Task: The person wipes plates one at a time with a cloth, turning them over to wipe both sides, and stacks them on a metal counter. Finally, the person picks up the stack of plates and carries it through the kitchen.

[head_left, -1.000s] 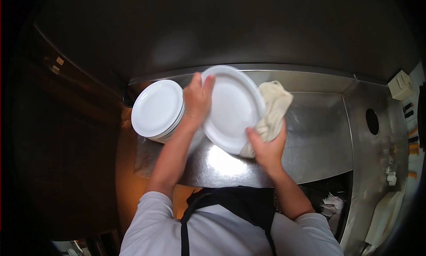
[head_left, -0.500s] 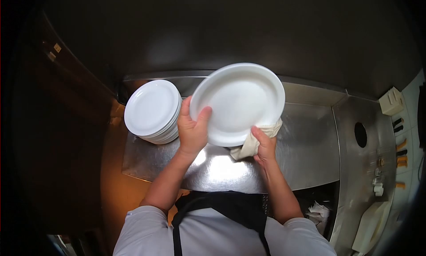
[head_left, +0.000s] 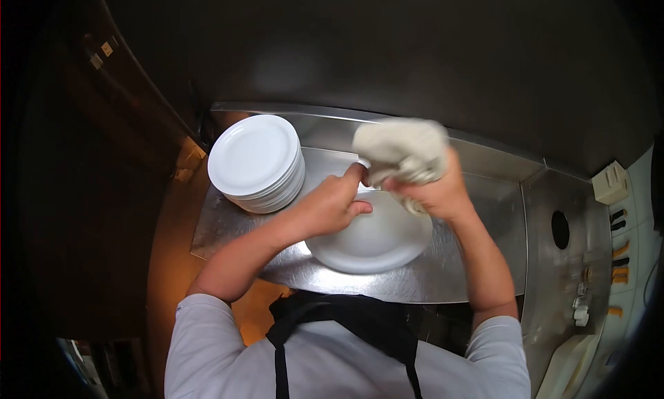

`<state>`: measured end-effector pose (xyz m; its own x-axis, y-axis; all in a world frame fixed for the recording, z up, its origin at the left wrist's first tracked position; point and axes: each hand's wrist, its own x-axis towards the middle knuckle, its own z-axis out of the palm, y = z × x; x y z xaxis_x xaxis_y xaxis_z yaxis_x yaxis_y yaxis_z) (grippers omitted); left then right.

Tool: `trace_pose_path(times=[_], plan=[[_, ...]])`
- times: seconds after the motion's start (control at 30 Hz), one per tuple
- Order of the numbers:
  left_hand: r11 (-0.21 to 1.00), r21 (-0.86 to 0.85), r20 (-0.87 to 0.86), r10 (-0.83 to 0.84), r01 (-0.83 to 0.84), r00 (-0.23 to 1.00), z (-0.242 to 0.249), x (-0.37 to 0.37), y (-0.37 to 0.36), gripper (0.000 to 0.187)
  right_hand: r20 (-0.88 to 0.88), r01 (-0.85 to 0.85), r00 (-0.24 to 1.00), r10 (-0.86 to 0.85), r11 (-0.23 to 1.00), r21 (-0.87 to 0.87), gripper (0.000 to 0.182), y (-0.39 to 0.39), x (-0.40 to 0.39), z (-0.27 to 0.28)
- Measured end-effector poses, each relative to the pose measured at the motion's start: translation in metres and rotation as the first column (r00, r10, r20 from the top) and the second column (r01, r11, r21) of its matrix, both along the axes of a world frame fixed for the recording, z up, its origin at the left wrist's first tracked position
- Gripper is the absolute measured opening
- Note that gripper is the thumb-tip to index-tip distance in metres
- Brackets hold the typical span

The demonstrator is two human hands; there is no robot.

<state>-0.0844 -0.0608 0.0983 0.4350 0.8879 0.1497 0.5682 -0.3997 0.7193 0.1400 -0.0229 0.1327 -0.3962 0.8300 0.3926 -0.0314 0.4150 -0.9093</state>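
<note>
- White plate (head_left: 373, 240): right of the plate stack and nearer the person, inner face up. I can't tell whether its underside touches the metal or is held just above.
- Left hand (head_left: 337, 202): right of the stack, at the plate's far-left part, thumb over the inner face. Fingers bent, but the rim is hidden there; I can't tell how firmly they hold, if at all.
- Pale cloth (head_left: 404, 146): right of the stack, above the plate's far side, blurred, so I'd call it moving.
- Right hand (head_left: 443, 188): farther right of the stack than the left hand, fingers closed around the bunched cloth.
- My main worry: the plate slipping or turning. A weak left hold plus a hard pull from the cloth would cause it.
- Second worry: cloth snagging the left fingers, which sit just beside it.
- Plate stack (head_left: 256, 157): left of the plate, many rims visible. The left forearm passes close by it; I judge an outward elbow swing could knock plates askew.
- Metal surface (head_left: 484, 226): runs under the stack and on to its right. Smooth and shiny, so I'd expect a loose plate to slide.
</note>
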Motion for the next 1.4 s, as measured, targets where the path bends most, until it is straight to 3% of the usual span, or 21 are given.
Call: trace_pose_path(times=[0.03,0.07,0.13,0.23,0.3,0.37,0.47,0.6,0.67,0.73,0.83,0.93,0.97,1.07,1.1,1.17,1.23,1.27,1.3,1.37,1.4], plan=[[0.994,-0.097,-0.001,0.058,-0.058,0.998,0.005,-0.001,-0.003,0.046,-0.109,0.099,0.987,-0.120,0.978,-0.183,0.056,-0.010,0.000,0.013],[0.973,-0.196,-0.007,0.118,-0.117,0.993,0.007,-0.003,-0.008,0.046,-0.302,0.145,0.933,-0.196,0.972,-0.183,0.054,-0.011,0.001,0.015],[0.934,-0.233,0.231,0.323,-0.270,0.918,-0.005,-0.025,-0.017,0.049,-0.314,0.364,0.869,-0.383,0.924,-0.118,0.049,-0.013,0.018,0.019],[0.809,-0.410,0.624,0.586,-0.422,0.517,-0.005,-0.076,-0.039,0.044,-0.430,0.331,0.801,-0.416,0.907,-0.259,0.049,-0.008,0.049,-0.018],[0.755,-0.435,0.752,0.605,-0.491,0.263,-0.017,-0.123,-0.052,0.044,-0.507,0.222,0.731,-0.458,0.861,-0.457,0.047,-0.007,0.065,-0.061],[0.653,-0.503,0.760,0.647,-0.567,0.071,-0.027,-0.161,-0.065,0.041,-0.585,0.008,0.612,-0.532,0.744,-0.668,0.048,-0.013,0.073,-0.100],[0.390,-0.596,0.598,0.799,-0.702,-0.063,-0.026,-0.181,-0.077,0.040,-0.721,-0.164,0.524,-0.453,0.777,-0.608,0.052,-0.031,0.053,-0.107],[0.371,-0.590,0.667,0.725,-0.717,-0.174,-0.062,-0.197,-0.068,0.043,-0.687,-0.259,0.582,-0.435,0.702,-0.664,0.051,-0.025,0.059,-0.141],[0.401,-0.597,0.703,0.679,-0.695,-0.213,-0.071,-0.200,-0.068,0.046,-0.654,-0.205,0.635,-0.410,0.727,-0.655,0.060,-0.021,0.056,-0.137],[0.452,-0.585,0.739,0.639,-0.674,-0.212,-0.069,-0.196,-0.069,0.049,-0.665,-0.202,0.647,-0.373,0.757,-0.621,0.068,-0.019,0.051,-0.131],[0.475,-0.535,0.773,0.610,-0.699,-0.177,-0.068,-0.189,-0.062,0.054,-0.814,-0.429,0.521,-0.258,0.745,-0.511,0.083,-0.025,0.044,-0.114],[0.468,-0.466,0.774,0.626,-0.751,-0.090,-0.072,-0.180,-0.052,0.057,-0.799,-0.394,0.491,-0.348,0.729,-0.560,0.094,-0.029,0.045,-0.131],[0.468,-0.439,0.771,0.634,-0.767,-0.055,-0.076,-0.177,-0.049,0.057,-0.814,-0.429,0.470,-0.342,0.717,-0.549,0.086,-0.030,0.049,-0.142],[0.411,-0.374,0.754,0.656,-0.831,-0.015,-0.091,-0.170,-0.035,0.058,-0.578,-0.264,0.696,-0.426,0.596,-0.758,0.075,-0.039,0.052,-0.167],[0.404,-0.388,0.724,0.689,-0.828,-0.003,-0.092,-0.167,-0.032,0.059,-0.572,-0.291,0.699,-0.429,0.561,-0.775,0.066,-0.042,0.045,-0.152],[0.390,-0.415,0.661,0.750,-0.822,0.022,-0.093,-0.161,-0.025,0.061,-0.355,0.107,0.834,-0.423,0.755,-0.647,0.064,-0.046,0.024,-0.136],[0.181,-0.154,0.702,0.712,-0.971,0.021,-0.094,-0.131,-0.021,0.064,-0.065,0.480,0.852,-0.520,0.824,-0.301,0.058,-0.035,0.021,-0.139],[0.067,-0.018,0.723,0.691,-0.998,0.033,-0.094,-0.113,-0.024,0.065,0.060,0.561,0.826,-0.560,0.806,-0.191,0.060,-0.028,0.022,-0.142],[0.156,0.163,0.661,0.715,-0.974,0.226,-0.088,-0.095,-0.040,0.073,0.179,0.623,0.776,-0.605,0.779,-0.071,0.061,-0.020,0.024,-0.143],[0.438,0.307,0.691,0.508,-0.845,0.515,-0.116,-0.060,-0.054,0.068,0.405,0.632,0.662,-0.631,0.760,0.152,0.069,0.002,0.033,-0.174],[0.637,0.245,0.603,0.490,-0.731,0.629,-0.137,-0.044,-0.055,0.064,0.508,0.562,0.610,-0.608,0.784,0.264,0.070,0.005,0.033,-0.195]])
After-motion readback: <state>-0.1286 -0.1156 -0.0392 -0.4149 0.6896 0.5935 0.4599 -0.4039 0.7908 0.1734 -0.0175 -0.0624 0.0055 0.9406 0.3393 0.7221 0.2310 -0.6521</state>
